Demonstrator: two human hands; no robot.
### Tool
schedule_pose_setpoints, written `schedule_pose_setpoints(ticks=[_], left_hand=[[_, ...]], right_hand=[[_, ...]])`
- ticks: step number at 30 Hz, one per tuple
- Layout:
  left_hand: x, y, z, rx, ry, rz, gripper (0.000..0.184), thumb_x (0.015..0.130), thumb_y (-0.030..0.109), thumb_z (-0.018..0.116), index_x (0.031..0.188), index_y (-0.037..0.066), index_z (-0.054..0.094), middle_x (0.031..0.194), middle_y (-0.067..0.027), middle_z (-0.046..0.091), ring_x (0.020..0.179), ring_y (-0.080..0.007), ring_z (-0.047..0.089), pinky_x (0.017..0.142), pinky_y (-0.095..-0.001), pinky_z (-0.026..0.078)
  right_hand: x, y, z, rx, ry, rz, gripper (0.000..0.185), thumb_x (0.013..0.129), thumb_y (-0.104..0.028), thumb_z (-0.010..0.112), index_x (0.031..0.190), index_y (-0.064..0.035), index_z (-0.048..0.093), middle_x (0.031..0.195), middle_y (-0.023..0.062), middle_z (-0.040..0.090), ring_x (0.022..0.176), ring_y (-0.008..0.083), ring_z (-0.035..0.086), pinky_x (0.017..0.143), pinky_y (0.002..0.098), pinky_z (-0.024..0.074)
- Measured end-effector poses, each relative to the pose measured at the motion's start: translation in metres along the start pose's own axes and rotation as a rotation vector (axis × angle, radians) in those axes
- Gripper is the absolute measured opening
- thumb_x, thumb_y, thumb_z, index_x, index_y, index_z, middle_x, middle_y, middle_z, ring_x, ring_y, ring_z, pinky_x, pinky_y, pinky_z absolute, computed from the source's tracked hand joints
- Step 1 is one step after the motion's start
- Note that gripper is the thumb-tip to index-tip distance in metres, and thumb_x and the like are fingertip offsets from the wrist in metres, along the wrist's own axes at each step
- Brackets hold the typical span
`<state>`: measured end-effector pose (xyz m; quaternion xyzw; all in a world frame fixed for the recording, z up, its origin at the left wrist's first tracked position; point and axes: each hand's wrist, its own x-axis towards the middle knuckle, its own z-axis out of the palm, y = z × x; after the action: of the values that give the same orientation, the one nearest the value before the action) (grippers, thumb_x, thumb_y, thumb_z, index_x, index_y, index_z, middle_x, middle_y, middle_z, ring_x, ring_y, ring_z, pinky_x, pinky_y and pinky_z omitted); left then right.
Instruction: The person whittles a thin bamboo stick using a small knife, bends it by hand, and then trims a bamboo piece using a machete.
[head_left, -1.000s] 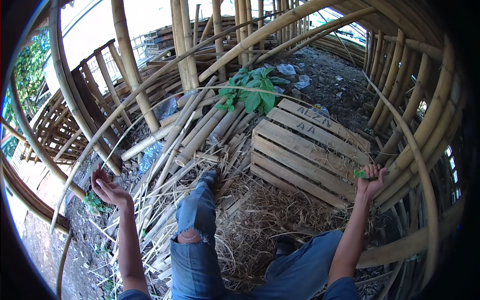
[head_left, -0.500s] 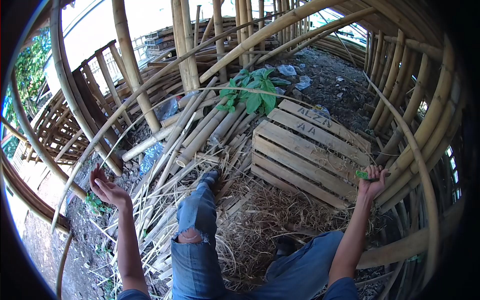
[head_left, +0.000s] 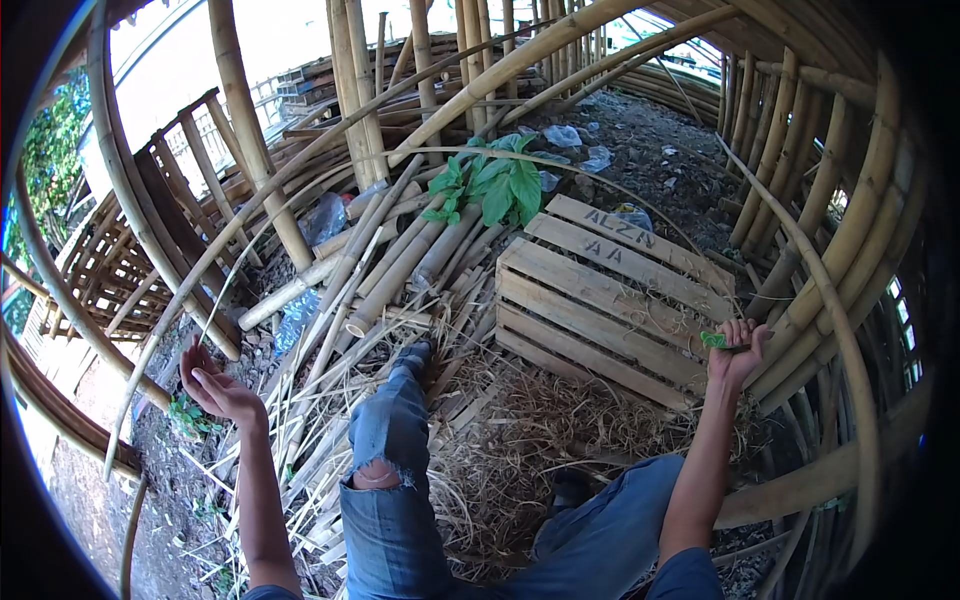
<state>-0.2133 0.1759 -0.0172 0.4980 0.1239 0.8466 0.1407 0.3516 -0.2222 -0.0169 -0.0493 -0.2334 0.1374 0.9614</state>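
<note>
My left hand (head_left: 222, 388) is raised at the left, fingers stretched out and slightly curved, with no object visible in its palm. The lower end of a thin bamboo strip (head_left: 268, 232) meets its fingertips; whether they touch is unclear. That strip arcs across the view toward the right side. My right hand (head_left: 738, 358) is closed around a small tool with a green patterned end (head_left: 714, 340) and a dark part; its exact kind is not clear. Behind and left of this hand lies a slatted wooden crate (head_left: 590, 300) with printed letters.
Bamboo poles (head_left: 375, 285) and loose split strips (head_left: 310, 440) cover the ground at left. Dry shavings (head_left: 560, 420) lie between my legs. A leafy green plant (head_left: 510, 190) grows behind the crate. Upright bamboo posts (head_left: 250, 130) and a bent pole (head_left: 825, 290) flank both sides.
The view has shifted slightly, so the surroundings sit a little further left and up. Both hands keep nearly the same pose, and the tool stays in my right hand.
</note>
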Motion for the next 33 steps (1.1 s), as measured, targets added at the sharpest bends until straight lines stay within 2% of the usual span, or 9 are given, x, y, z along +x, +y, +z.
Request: schedule_pose_setpoints(ticks=[13, 16, 18, 22, 24, 26, 28, 31, 33], left_hand=[[0.005, -0.021, -0.021, -0.033, 0.100, -0.043, 0.033, 0.096, 0.015, 0.037, 0.119, -0.008, 0.043, 0.117, -0.0207, 0.053, 0.110, -0.0287, 0.053, 0.099, -0.0388, 0.043], [0.023, -0.032, -0.045, 0.268, 0.426, -0.239, 0.034, 0.093, 0.021, 0.048, 0.111, -0.008, 0.051, 0.107, -0.0179, 0.057, 0.095, -0.0231, 0.056, 0.087, -0.0366, 0.046], [0.039, -0.023, -0.056, 0.496, 0.399, -0.264, 0.037, 0.092, 0.024, 0.051, 0.108, -0.009, 0.053, 0.105, -0.0189, 0.058, 0.094, -0.0246, 0.057, 0.084, -0.0371, 0.047], [0.060, -0.032, -0.091, 0.553, 0.212, -0.222, 0.042, 0.092, 0.032, 0.049, 0.107, -0.006, 0.058, 0.101, -0.0160, 0.060, 0.091, -0.0251, 0.056, 0.084, -0.0364, 0.044], [0.066, -0.020, -0.102, 1.327, -0.358, -0.125, 0.049, 0.093, 0.042, 0.040, 0.098, 0.000, 0.064, 0.094, -0.0119, 0.063, 0.089, -0.0237, 0.053, 0.082, -0.0366, 0.040], [0.063, -0.014, -0.095, 1.260, -0.571, -0.253, 0.054, 0.095, 0.045, 0.031, 0.085, 0.004, 0.065, 0.083, -0.0089, 0.062, 0.090, -0.0213, 0.049, 0.084, -0.0400, 0.032], [0.050, -0.004, -0.072, 1.250, -0.767, 0.037, 0.052, 0.094, 0.043, 0.030, 0.084, 0.003, 0.063, 0.081, -0.0095, 0.061, 0.085, -0.0227, 0.051, 0.084, -0.0391, 0.031], [0.028, 0.022, -0.009, 0.864, -1.045, 0.213, 0.050, 0.091, 0.045, 0.035, 0.086, 0.002, 0.061, 0.077, -0.0112, 0.060, 0.077, -0.0239, 0.053, 0.082, -0.0368, 0.033], [0.010, 0.051, 0.042, 0.707, -1.211, 0.242, 0.038, 0.090, 0.038, 0.046, 0.088, 0.002, 0.060, 0.075, -0.0101, 0.061, 0.071, -0.0235, 0.055, 0.081, -0.0419, 0.035]], right_hand=[[0.001, 0.000, 0.006, -0.004, -0.042, -0.014, 0.030, 0.090, -0.026, 0.055, 0.072, -0.0045, 0.044, 0.058, 0.0028, 0.040, 0.050, 0.0117, 0.033, 0.047, 0.0245, 0.0297], [0.000, -0.007, 0.007, 0.006, -0.075, -0.010, 0.028, 0.092, -0.026, 0.053, 0.076, -0.0036, 0.047, 0.058, 0.0023, 0.041, 0.050, 0.0113, 0.033, 0.047, 0.0241, 0.0301], [0.002, -0.014, 0.001, 0.003, -0.079, -0.021, 0.027, 0.093, -0.026, 0.051, 0.079, -0.0028, 0.048, 0.058, 0.0018, 0.041, 0.049, 0.0110, 0.033, 0.046, 0.0238, 0.0303], [0.007, -0.022, -0.011, -0.038, -0.092, 0.067, 0.026, 0.096, -0.024, 0.044, 0.085, -0.0010, 0.049, 0.056, 0.0000, 0.041, 0.046, 0.0091, 0.033, 0.045, 0.0226, 0.0300], [0.006, -0.017, -0.009, -0.023, -0.081, 0.113, 0.027, 0.097, -0.024, 0.042, 0.086, -0.0008, 0.049, 0.056, -0.0006, 0.041, 0.046, 0.0084, 0.033, 0.044, 0.0222, 0.0299], [0.005, -0.010, -0.005, -0.047, -0.048, 0.118, 0.028, 0.096, -0.026, 0.042, 0.086, -0.0009, 0.050, 0.055, -0.0009, 0.040, 0.046, 0.0076, 0.033, 0.044, 0.0217, 0.0297], [0.002, -0.002, 0.000, -0.030, -0.039, 0.121, 0.028, 0.096, -0.026, 0.042, 0.086, -0.0010, 0.050, 0.055, -0.0010, 0.040, 0.046, 0.0076, 0.033, 0.044, 0.0216, 0.0296], [-0.003, 0.013, 0.008, -0.012, -0.017, 0.135, 0.029, 0.097, -0.027, 0.041, 0.086, -0.0015, 0.050, 0.055, -0.0012, 0.040, 0.046, 0.0076, 0.033, 0.044, 0.0214, 0.0294], [-0.008, 0.027, 0.018, -0.022, 0.013, 0.159, 0.029, 0.097, -0.027, 0.040, 0.086, -0.0020, 0.050, 0.055, -0.0011, 0.040, 0.046, 0.0076, 0.033, 0.044, 0.0215, 0.0290]])
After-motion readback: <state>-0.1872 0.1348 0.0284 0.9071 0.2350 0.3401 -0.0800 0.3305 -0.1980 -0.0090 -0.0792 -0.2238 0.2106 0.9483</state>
